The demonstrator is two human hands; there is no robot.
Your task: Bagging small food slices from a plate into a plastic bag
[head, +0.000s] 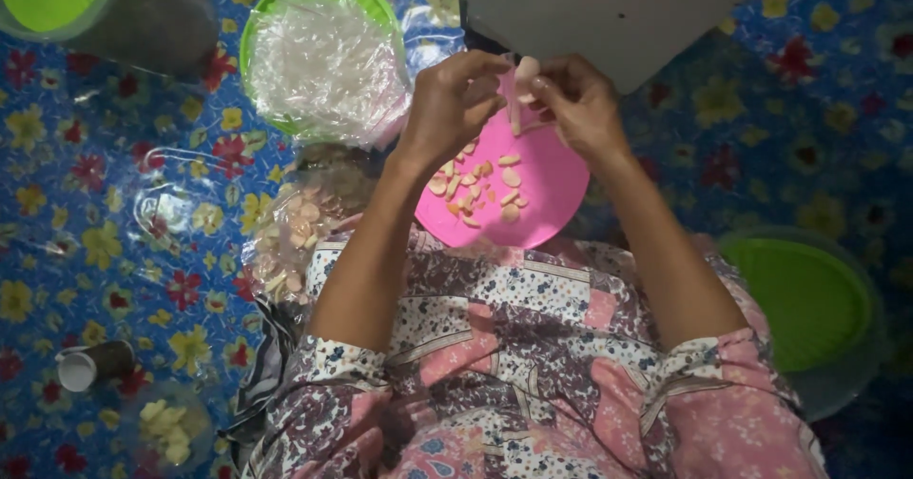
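Currently: pink plate (542,189) on the lap, pale cloves (480,189) scattered on it. Both hands at plate's 12 o'clock; left hand (452,103) and right hand (580,103) each have the grip pinched on one pale clove (524,72). Risk: plate unsupported, lap shift could tip cloves onto the floral floor mat (114,232). Bag-lined green bowl (323,56) at 10 o'clock.

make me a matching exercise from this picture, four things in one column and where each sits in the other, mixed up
Things:
1. pink plate
2. green bowl of clear wrappers
3. small paper cup
4. green lid

Places:
a. lower left of the floral mat
b. far right, beside the person's elbow
c. under both hands
d. upper middle, left of the hands

Pairs: 1-c, 2-d, 3-a, 4-b
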